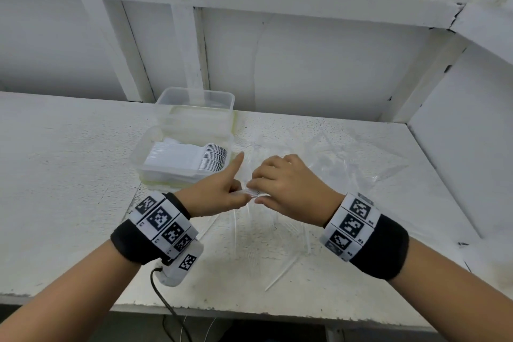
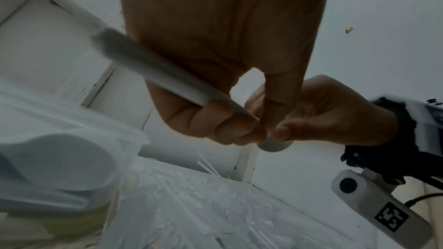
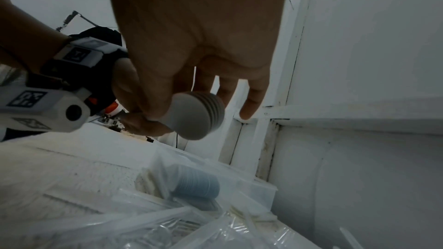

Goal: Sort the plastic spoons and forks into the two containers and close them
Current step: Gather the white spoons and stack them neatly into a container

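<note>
A stack of nested white plastic spoons (image 1: 253,192) is held between both hands above the table's middle. My left hand (image 1: 222,194) grips the handle end (image 2: 153,73) with curled fingers, its index finger pointing forward. My right hand (image 1: 283,186) pinches the bowl end (image 3: 196,115) from above. To the left stands an open clear container (image 1: 138,164) with a row of stacked white spoons (image 1: 191,159) in it. Behind it stands a second clear container (image 1: 194,100), whose contents I cannot make out. Clear forks lie in a crumpled plastic bag (image 1: 341,166) under and right of my hands.
Loose clear forks (image 1: 280,275) lie scattered on the white table (image 1: 69,175) in front of my hands. A white panelled wall (image 1: 305,64) closes the back and a side wall stands at the right. A cable (image 1: 166,302) hangs from my left wrist over the table's front edge.
</note>
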Tool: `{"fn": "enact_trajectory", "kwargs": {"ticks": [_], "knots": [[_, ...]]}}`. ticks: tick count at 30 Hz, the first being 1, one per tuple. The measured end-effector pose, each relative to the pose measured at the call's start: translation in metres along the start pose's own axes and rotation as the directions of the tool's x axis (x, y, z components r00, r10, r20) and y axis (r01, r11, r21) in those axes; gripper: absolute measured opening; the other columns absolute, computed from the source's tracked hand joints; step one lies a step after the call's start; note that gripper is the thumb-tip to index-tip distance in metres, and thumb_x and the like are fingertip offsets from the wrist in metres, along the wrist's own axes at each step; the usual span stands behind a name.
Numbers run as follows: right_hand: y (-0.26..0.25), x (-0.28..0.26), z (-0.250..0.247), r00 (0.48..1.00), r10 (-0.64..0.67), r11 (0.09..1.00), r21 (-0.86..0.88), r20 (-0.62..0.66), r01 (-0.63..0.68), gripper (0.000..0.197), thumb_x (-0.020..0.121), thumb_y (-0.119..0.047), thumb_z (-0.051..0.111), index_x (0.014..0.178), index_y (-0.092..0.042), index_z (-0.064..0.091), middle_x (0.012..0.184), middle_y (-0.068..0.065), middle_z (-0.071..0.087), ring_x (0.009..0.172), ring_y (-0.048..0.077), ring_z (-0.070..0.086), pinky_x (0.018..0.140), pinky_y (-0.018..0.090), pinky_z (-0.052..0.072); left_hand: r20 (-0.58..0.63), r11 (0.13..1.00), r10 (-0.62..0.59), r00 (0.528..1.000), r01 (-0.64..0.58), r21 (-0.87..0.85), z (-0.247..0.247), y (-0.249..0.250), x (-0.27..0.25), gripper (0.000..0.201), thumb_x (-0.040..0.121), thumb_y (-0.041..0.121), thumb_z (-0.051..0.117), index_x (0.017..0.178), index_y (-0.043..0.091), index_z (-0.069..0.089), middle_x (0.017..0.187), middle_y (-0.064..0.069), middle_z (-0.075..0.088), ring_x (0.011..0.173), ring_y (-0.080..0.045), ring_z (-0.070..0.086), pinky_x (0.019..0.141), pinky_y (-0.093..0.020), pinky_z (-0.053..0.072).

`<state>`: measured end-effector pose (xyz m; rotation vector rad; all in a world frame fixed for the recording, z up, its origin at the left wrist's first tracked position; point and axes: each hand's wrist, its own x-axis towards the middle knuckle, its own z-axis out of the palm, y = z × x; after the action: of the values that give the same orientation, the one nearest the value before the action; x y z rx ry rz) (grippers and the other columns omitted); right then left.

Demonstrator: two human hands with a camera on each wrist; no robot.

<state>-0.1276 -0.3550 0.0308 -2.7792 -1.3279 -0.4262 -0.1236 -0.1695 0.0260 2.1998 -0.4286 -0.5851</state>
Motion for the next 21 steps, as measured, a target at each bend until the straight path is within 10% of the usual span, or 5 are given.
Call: {"fn": "enact_trajectory", "kwargs": {"ticks": [4, 8, 14, 21], "knots": [[-0.003, 0.01, 0.005, 0.999, 0.014, 0.996, 0.09, 0.03, -0.017, 0.035, 0.081, -0.038, 0.039, 0.082, -0.022, 0.069, 0.081, -0.007, 0.065, 0.068, 0.016, 0.062, 0.052, 0.027, 0.043, 0.028, 0.995, 0.015, 1.0, -0.017, 0.094, -0.011, -0.005, -0.004, 0.079, 0.091, 0.022, 0.057, 0.149, 0.026, 0.004, 0.065, 0.011, 0.052, 0.056, 0.004, 0.05, 0.065, -0.011, 0.04], [0.006, 0.023, 0.01, 0.996, 0.074, 0.986, 0.144, 0.056, -0.082, 0.033, 0.081, -0.037, 0.043, 0.083, -0.019, 0.07, 0.081, -0.004, 0.066, 0.067, 0.018, 0.063, 0.05, 0.028, 0.043, -0.187, 0.992, 0.016, 0.982, 0.008, 0.128, -0.051, -0.017, -0.013, 0.05, 0.094, 0.031, 0.05, 0.141, 0.025, 0.033, 0.087, 0.008, 0.063, 0.077, 0.005, 0.055, 0.07, -0.007, 0.04], [0.023, 0.074, 0.001, 0.948, 0.284, 0.923, 0.227, 0.145, -0.312, 0.029, 0.09, -0.029, 0.054, 0.114, -0.016, 0.063, 0.112, 0.0, 0.06, 0.104, 0.018, 0.054, 0.082, 0.031, 0.045, -0.64, 0.976, -0.17, 0.749, 0.216, -0.006, -0.132, -0.075, -0.009, 0.032, 0.096, 0.019, 0.045, 0.124, 0.007, 0.055, 0.112, -0.016, 0.064, 0.094, -0.025, 0.057, 0.081, -0.035, 0.046], [0.037, 0.152, 0.029, 0.908, 0.339, 0.875, 0.271, 0.247, -0.4, 0.032, 0.092, -0.026, 0.052, 0.12, -0.011, 0.059, 0.12, 0.005, 0.057, 0.113, 0.02, 0.052, 0.093, 0.03, 0.04, -0.489, 0.872, -0.485, 0.725, 0.445, -0.204, -0.163, -0.12, 0.013, 0.038, 0.097, 0.023, 0.047, 0.127, 0.001, 0.052, 0.113, -0.015, 0.055, 0.103, -0.028, 0.054, 0.086, -0.041, 0.048]]}}
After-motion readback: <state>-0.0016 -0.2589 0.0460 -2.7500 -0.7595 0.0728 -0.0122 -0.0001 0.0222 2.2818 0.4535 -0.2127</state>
